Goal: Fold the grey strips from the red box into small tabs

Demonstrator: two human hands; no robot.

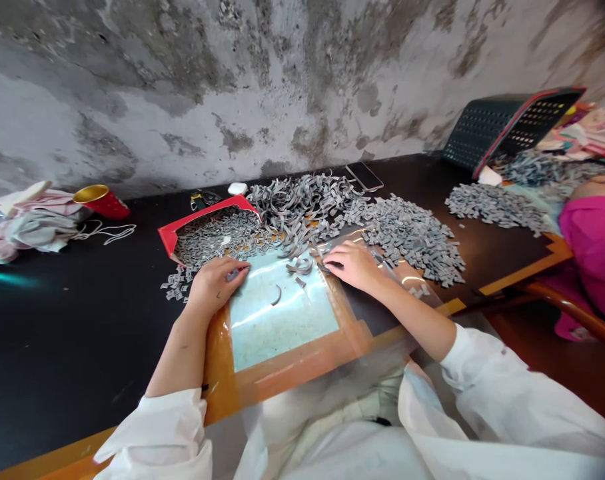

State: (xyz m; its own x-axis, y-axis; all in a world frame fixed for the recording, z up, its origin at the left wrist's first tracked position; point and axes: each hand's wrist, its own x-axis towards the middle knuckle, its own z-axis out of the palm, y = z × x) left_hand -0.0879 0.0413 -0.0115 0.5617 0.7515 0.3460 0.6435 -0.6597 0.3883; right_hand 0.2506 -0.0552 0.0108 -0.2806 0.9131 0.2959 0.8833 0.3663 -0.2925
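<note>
My left hand (215, 285) rests at the left edge of a pale blue-green sheet (282, 333) under clear plastic. Its fingers are pressed together; whatever they hold is too small to make out. On the sheet's right side, my right hand (353, 265) has its thumb and fingers closed at the end of a short grey strip. Between the hands lie a few curled grey strips (300, 267) and a single curved strip (276, 295). Just beyond them spreads a tangled heap of grey strips (307, 200).
A red-edged box (202, 217) with many small grey pieces lies left of the heap. More pieces (412, 237) are piled on the right. Farther out are a phone (365, 177), a red cup (102, 201), cloth (42, 217), a black basket (502, 127) and another person's pink clothing (595, 247).
</note>
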